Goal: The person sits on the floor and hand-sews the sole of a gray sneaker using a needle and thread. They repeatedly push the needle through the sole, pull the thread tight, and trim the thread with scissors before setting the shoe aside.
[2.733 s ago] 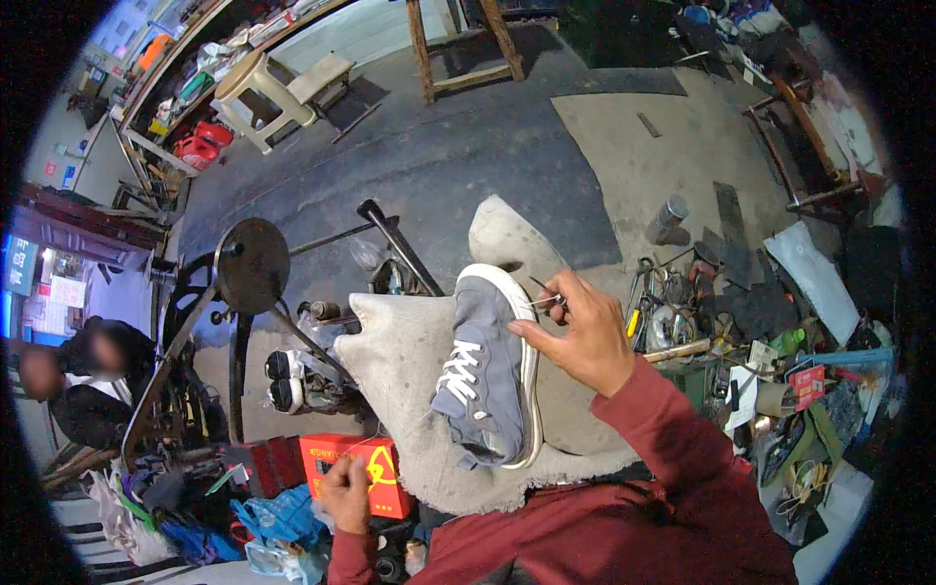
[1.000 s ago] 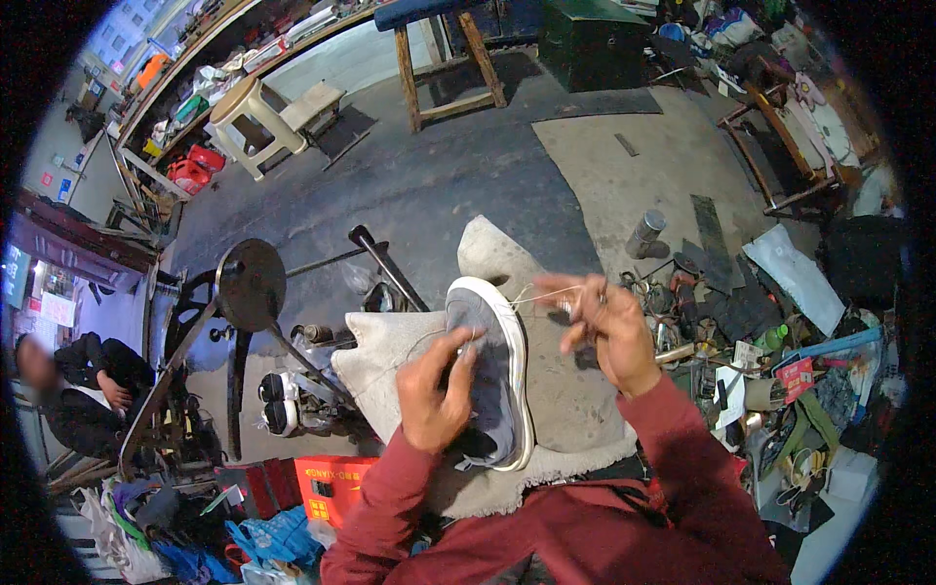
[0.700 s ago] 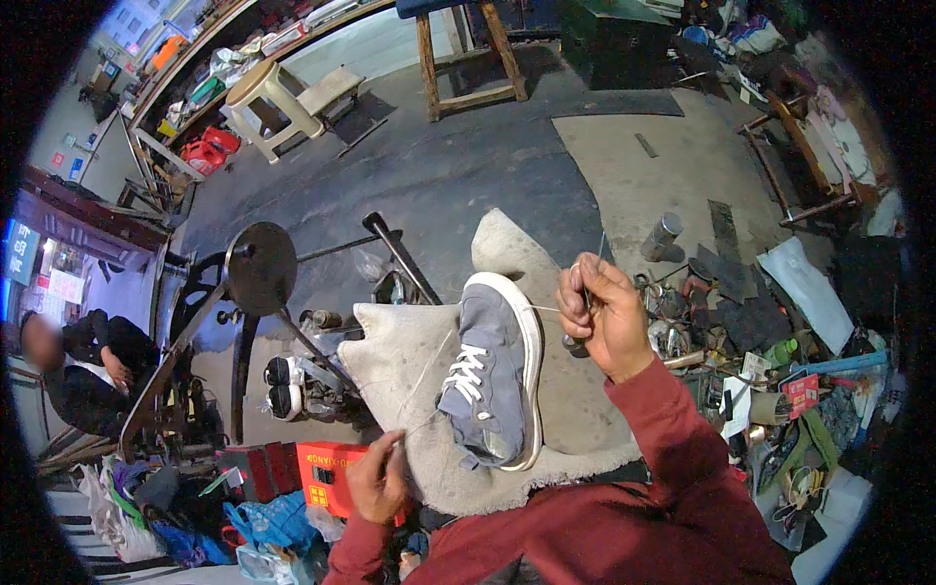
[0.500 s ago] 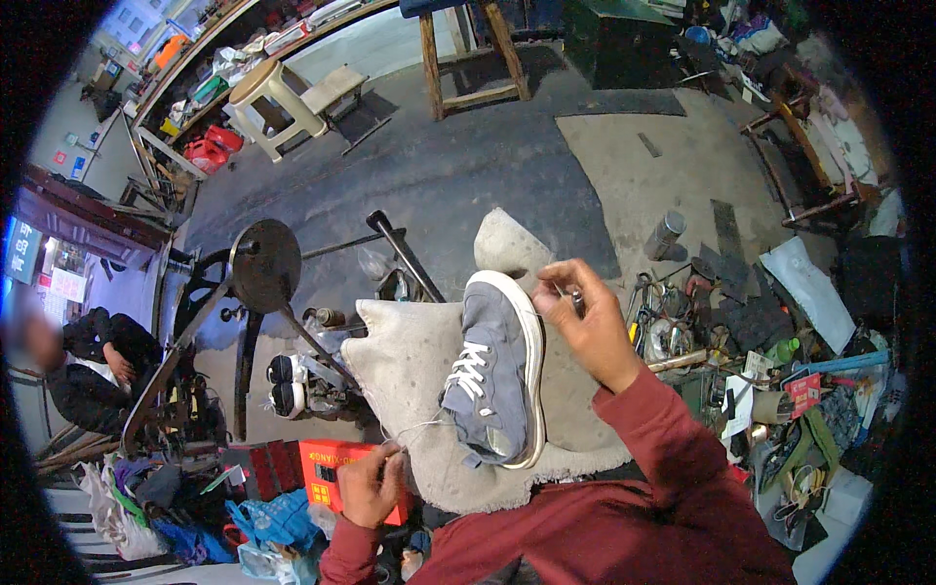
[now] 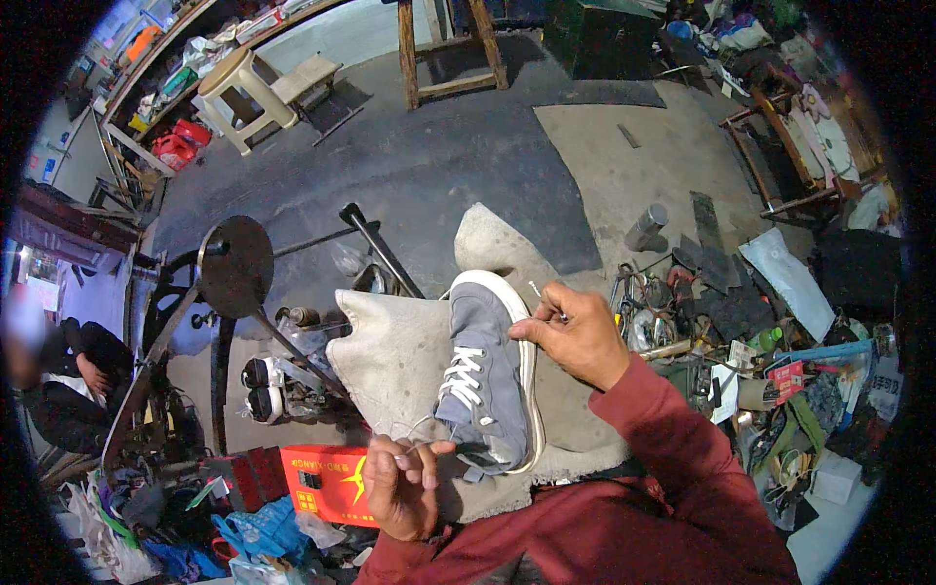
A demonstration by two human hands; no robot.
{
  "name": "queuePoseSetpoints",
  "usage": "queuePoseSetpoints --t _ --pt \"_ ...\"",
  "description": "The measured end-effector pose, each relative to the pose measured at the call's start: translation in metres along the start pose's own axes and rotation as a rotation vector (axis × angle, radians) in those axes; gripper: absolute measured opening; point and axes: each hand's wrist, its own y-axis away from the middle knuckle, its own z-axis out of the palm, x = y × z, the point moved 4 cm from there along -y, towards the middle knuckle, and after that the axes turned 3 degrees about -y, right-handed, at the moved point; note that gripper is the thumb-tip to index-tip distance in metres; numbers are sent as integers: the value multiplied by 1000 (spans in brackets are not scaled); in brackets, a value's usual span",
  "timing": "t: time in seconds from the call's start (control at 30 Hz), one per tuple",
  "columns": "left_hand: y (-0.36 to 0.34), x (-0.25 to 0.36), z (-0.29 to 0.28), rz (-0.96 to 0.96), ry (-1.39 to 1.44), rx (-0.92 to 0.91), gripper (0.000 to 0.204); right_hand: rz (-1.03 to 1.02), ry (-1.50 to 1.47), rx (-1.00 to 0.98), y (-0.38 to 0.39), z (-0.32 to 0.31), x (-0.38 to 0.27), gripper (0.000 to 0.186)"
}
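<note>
A grey sneaker [image 5: 475, 322] with white laces and a white sole lies toe-away on a pale, stained cloth [image 5: 390, 356] over my lap. My right hand [image 5: 577, 333] is at the sole's right edge near the toe. Its thumb and fingers are pinched round a thin piece, mostly hidden, with a small dark end showing between the fingers. A pale thread [image 5: 417, 426] runs from the shoe's heel side toward my left hand [image 5: 402, 486]. That hand is held by the heel with fingers curled, closed on the thread as far as I can see.
A round metal plate on a stand [image 5: 236, 266] rises at left, with black-and-white shoes [image 5: 261, 390] below it. A red box [image 5: 330, 483] lies by my left forearm. Tools and scraps [image 5: 648, 302] crowd the right side. A seated person [image 5: 83, 375] is at far left.
My right hand has turned and come down along the sole's edge, its thumb now against the shoe. My left hand has moved right, closer to the heel. The whole view has shifted slightly.
</note>
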Motion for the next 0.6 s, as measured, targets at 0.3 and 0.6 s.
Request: queuePoseSetpoints --t 0.3,0.6 --pt "27 -11 -13 -120 -67 222 28 -67 15 -33 -6 8 -6 35" --pt "21 47 -175 137 -287 439 30 -34 -31 11 5 -1 -2 36"
